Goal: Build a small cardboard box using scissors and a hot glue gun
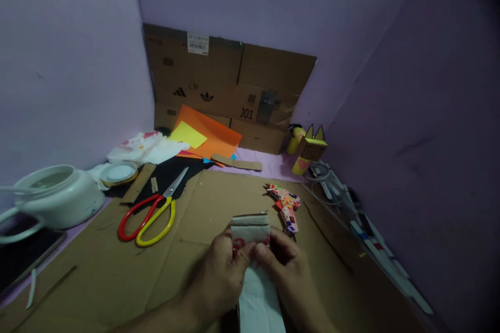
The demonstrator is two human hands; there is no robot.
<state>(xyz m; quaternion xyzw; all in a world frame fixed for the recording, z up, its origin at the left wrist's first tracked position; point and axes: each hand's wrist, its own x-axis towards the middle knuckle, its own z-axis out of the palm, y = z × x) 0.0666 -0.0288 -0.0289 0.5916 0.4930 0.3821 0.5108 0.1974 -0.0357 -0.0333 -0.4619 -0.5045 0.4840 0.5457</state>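
We pinch the white cardboard strip (261, 296) at the bottom middle of the frame with our left hand (222, 268) and right hand (292, 268), thumbs close together. If we press too hard, it might crease or rip there (card bends easily). Scissors (169, 195) lie toward the left.

From here I can read "J01" (246, 113) in black on the brown cardboard sheet (224, 74), with two Adidas marks to its left: slanted bars (179, 92) and a trefoil (207, 97). The sheet's white sticker (198, 43) bears a barcode (197, 47) and print too small to read. Red lettering (239, 244) on the white cardboard strip (261, 296) is partly covered, illegible.
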